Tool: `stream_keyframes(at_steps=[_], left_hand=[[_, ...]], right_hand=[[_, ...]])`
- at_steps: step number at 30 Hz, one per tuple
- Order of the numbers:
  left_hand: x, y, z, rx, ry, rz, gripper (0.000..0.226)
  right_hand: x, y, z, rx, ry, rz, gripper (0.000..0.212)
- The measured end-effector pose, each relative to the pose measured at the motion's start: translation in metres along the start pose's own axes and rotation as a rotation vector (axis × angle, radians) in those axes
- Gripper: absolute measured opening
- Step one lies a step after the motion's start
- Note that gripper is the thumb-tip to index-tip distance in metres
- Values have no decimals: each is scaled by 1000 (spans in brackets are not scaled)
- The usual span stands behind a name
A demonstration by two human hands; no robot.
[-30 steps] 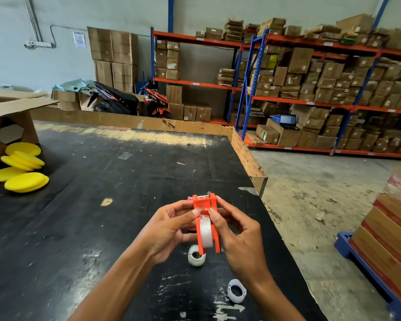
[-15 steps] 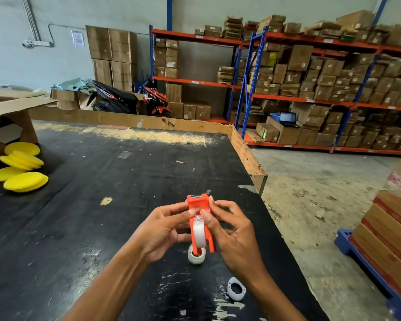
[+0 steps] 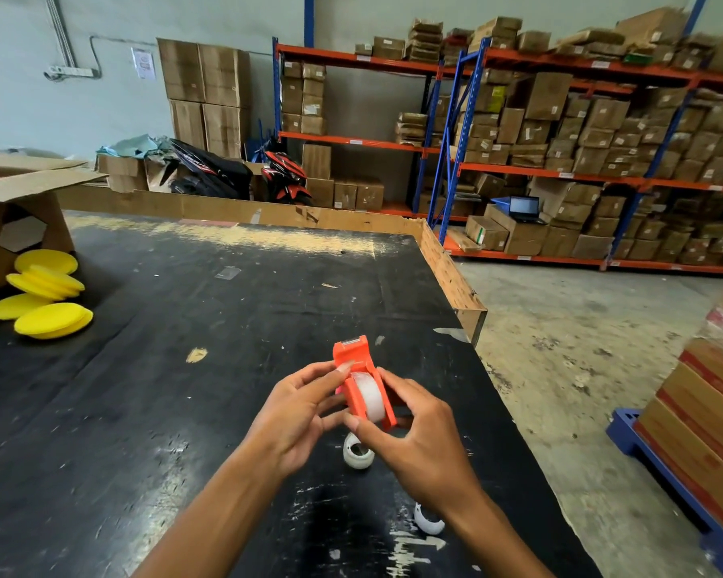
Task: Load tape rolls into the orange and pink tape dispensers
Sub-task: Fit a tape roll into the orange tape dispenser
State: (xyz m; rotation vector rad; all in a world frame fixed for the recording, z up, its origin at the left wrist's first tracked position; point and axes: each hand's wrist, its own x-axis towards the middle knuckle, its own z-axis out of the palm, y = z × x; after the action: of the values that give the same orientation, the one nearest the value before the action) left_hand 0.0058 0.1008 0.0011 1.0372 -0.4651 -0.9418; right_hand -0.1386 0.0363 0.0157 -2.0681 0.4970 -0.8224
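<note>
I hold the orange tape dispenser [image 3: 352, 357] above the black table, tilted with its cutter end pointing away. A white tape roll [image 3: 369, 395] sits inside it. My left hand [image 3: 299, 415] grips its left side, thumb on the top. My right hand [image 3: 418, 440] grips the right side and underside. A sliver of pink [image 3: 340, 390] shows behind the dispenser; I cannot tell what it is. A loose white tape roll [image 3: 357, 452] lies on the table just under my hands. Another white roll [image 3: 428, 522] lies nearer me, partly hidden by my right forearm.
Yellow foam pads [image 3: 44, 298] lie at the far left beside an open cardboard box [image 3: 22, 202]. The black table [image 3: 163, 369] has a cardboard rim, and its right edge drops to the concrete floor. Shelving with boxes stands beyond; a blue pallet [image 3: 660, 465] with cartons is at right.
The dispenser has tilted from upright, its cutter end now leaning away and left. My right hand slid down from the top to the lower right side. The view shifted slightly.
</note>
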Motion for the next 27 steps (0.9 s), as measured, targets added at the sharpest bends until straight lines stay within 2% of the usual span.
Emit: stream_keyframes(at_steps=[3, 6, 10, 12, 15, 17, 22, 27], left_hand=[[3, -4, 0, -26, -47, 10, 34], [6, -7, 0, -69, -60, 38, 29], [2, -15, 6, -99, -39, 54, 34], [-1, -17, 11, -118, -10, 48, 41], [-4, -16, 15, -157, 30, 29, 60], [-6, -12, 17, -186, 40, 11, 64], [-9, -15, 19, -133, 26, -16, 55], [-14, -15, 22, -50, 42, 9, 55]], right_hand=[[0, 0, 1, 9, 14, -12, 26], [-1, 0, 0, 7, 1, -25, 27], [-3, 1, 3, 77, 20, 12, 26], [-5, 1, 4, 82, 7, 31, 30], [1, -2, -3, 41, 38, 27, 18], [11, -5, -14, 34, 87, 17, 14], [36, -18, -33, -158, -152, 74, 16], [38, -22, -38, -187, -290, 121, 20]])
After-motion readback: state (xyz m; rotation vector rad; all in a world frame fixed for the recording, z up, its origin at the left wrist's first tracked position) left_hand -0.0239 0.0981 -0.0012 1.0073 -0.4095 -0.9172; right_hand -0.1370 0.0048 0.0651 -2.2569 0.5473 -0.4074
